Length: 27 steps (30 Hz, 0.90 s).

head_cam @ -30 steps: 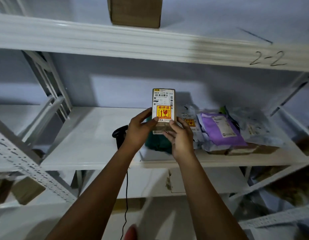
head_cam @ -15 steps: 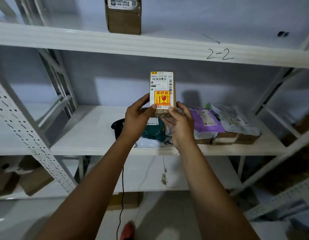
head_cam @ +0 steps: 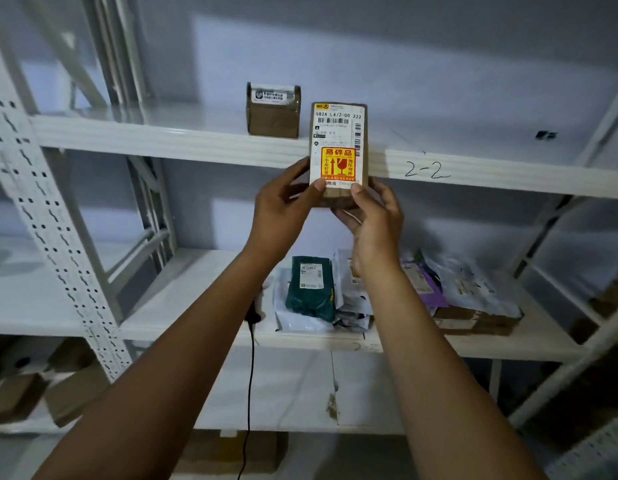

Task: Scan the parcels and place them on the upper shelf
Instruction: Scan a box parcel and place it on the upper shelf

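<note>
Holding, head view: both hands are clamping the lower end of the parcel (head_cam: 338, 147). The left hand (head_cam: 279, 213) is pinching its left edge with the thumb on the front face. The right hand (head_cam: 373, 220) is cupping its bottom right corner, thumb also on the front.
Parcel place: it is hanging in the air in front of the upper shelf (head_cam: 162, 140). Its top half is overlapping the board's front edge and its base is sitting below that edge. Whether it is touching the edge cannot be told.
Parcel axis: the long axis is running upright, almost vertical. The label face is pointing at the camera with the print reading the right way up and the barcodes at the top. The fragile sticker (head_cam: 338, 164) is sitting lower down, its arrow pointing up.
Shelf mark: a handwritten "2-2" (head_cam: 427, 169) is showing on the upper shelf's front edge, right of the parcel.
Brown box (head_cam: 273, 112): it is standing on the upper shelf, just left of the parcel and farther back.
Below the upper shelf: a green bag (head_cam: 309, 289), a purple bag (head_cam: 425, 285) and pale mailers are lying piled on the next board down.
Black cable (head_cam: 250, 375): it is hanging down from that lower board, beside the left forearm.
</note>
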Tool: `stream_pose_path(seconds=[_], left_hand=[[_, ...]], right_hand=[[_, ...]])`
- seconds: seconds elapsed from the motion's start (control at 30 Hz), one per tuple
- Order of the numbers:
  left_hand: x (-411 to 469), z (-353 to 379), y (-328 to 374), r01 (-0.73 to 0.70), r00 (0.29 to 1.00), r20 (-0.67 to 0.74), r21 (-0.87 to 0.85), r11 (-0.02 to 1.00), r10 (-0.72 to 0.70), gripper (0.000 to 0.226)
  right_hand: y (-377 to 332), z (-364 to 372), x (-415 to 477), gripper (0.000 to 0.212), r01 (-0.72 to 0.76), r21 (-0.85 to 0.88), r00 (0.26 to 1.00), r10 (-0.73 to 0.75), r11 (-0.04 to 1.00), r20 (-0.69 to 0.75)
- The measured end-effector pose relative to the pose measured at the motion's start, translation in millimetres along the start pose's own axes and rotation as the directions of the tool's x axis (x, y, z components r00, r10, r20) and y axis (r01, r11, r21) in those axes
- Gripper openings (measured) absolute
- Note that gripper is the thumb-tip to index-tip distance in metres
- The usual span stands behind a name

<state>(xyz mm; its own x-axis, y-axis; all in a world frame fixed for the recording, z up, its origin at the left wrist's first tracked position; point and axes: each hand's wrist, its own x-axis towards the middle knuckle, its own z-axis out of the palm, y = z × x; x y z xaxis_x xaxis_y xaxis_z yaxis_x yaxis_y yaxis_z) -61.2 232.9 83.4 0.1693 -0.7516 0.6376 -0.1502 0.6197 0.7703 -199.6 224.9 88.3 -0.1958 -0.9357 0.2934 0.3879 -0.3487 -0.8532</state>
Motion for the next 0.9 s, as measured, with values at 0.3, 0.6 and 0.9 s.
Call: stream_pose_path(seconds=[0.3, 0.6, 0.9], left_hand=[[128.6, -41.5, 11.0, -0.079, 0.901, -0.360, 0.413, 0.907, 0.243, 0.041], [201.5, -55.4, -19.2, 0.185, 0.980, -0.149, 0.448, 0.875, -0.131, 0.065], [208.5, -58.1, -30.4, 0.151, 0.982, -0.168, 0.448, 0.881, -0.083, 0.064]], right_hand=[[-39.7, 66.9, 107.5, 0.018, 0.060, -0.357, 0.988, -0.106, 0.932, -0.112], [-36.5, 100.6, 163.6, 0.054, 0.011, -0.766, 0.996, -0.077, 0.643, -0.051], [-19.5, 103.9, 170.2, 0.051, 0.044, -0.921, 0.997, -0.078, 0.386, 0.015]])
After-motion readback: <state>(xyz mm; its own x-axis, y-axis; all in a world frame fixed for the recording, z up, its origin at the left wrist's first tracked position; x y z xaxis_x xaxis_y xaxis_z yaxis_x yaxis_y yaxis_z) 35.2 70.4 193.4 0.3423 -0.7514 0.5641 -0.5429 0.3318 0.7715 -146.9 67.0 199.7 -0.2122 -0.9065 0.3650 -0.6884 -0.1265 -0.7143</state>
